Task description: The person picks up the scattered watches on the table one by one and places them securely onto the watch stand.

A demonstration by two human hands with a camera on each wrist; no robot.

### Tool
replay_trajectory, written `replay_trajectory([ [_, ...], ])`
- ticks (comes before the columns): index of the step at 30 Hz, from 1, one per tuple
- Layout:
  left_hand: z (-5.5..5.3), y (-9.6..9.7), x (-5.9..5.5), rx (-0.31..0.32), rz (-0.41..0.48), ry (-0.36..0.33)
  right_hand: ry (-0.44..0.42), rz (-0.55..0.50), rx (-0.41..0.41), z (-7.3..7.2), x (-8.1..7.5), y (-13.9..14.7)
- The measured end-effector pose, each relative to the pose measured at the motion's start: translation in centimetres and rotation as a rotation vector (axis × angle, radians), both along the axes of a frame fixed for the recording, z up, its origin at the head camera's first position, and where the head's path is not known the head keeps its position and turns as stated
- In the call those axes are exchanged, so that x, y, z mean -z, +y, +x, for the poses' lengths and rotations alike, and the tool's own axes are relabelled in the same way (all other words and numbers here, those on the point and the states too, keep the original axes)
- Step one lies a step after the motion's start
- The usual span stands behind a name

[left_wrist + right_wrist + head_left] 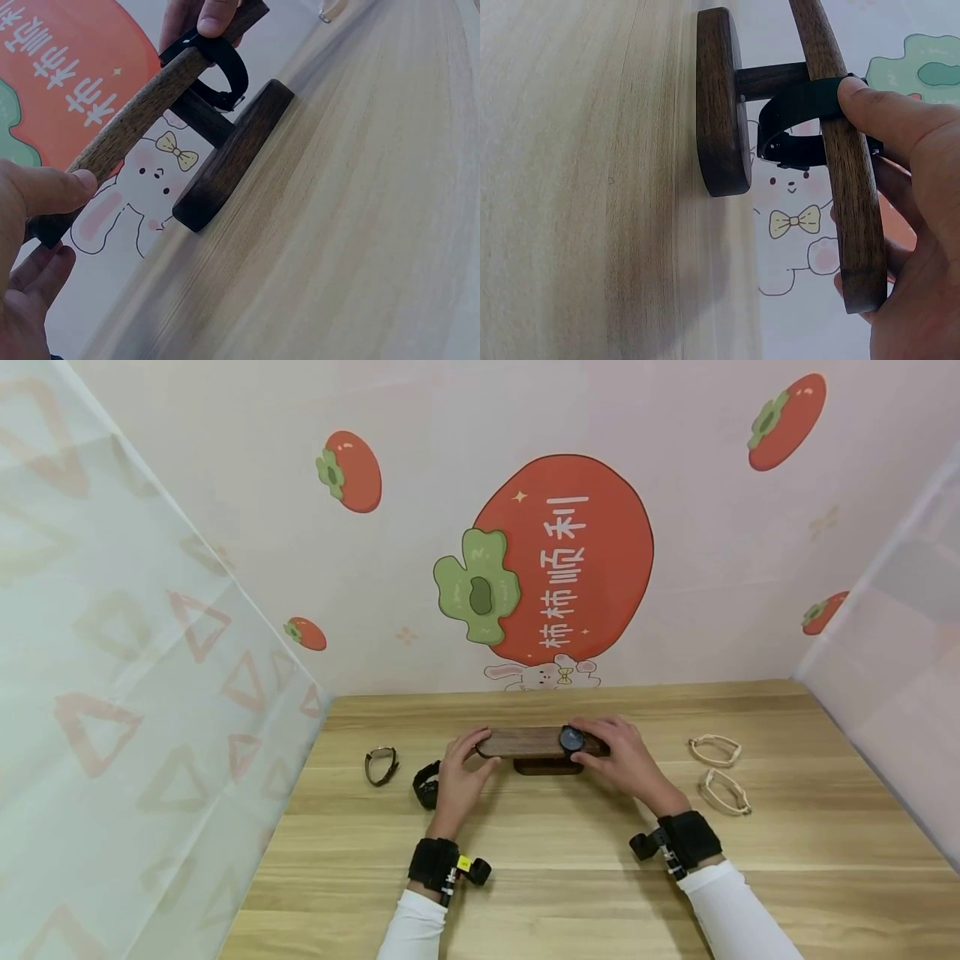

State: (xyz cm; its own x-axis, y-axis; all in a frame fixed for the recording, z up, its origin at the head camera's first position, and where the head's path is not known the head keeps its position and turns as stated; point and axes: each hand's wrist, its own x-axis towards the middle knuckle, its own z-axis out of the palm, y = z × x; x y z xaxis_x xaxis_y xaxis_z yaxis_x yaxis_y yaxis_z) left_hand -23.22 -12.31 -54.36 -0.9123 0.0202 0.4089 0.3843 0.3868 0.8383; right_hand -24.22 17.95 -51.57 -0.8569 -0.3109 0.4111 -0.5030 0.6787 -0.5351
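Observation:
A dark brown wooden watch stand (pixel 525 742) stands near the back of the table, its long bar raised on a short post above a rounded base (pixel 236 161). My left hand (pixel 459 781) grips the bar's left end between thumb and fingers. Around the right part of the bar hangs a black watch (pixel 572 739), dial up. My right hand (pixel 628 762) pinches this watch, thumb on the near edge and fingers on the far side. Its black strap (pixel 799 101) loops below the bar in the right wrist view.
Left of the stand lie another black watch (pixel 427 787), close by my left hand, and a thin dark watch (pixel 381 767). Two cream-strapped watches (pixel 715 750) lie to the right. A printed backdrop (pixel 405 568) rises behind the wooden table (pixel 540 877).

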Motion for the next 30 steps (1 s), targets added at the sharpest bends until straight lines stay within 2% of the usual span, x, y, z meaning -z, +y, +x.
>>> replay_trajectory([
  [9,-0.13,-0.03,0.29,0.010,-0.005,0.010,0.030,0.007,-0.006,0.22,-0.10,-0.17],
  [30,-0.08,-0.05,0.41,0.011,0.002,0.001,0.035,0.054,0.008,0.36,-0.41,-0.70],
])
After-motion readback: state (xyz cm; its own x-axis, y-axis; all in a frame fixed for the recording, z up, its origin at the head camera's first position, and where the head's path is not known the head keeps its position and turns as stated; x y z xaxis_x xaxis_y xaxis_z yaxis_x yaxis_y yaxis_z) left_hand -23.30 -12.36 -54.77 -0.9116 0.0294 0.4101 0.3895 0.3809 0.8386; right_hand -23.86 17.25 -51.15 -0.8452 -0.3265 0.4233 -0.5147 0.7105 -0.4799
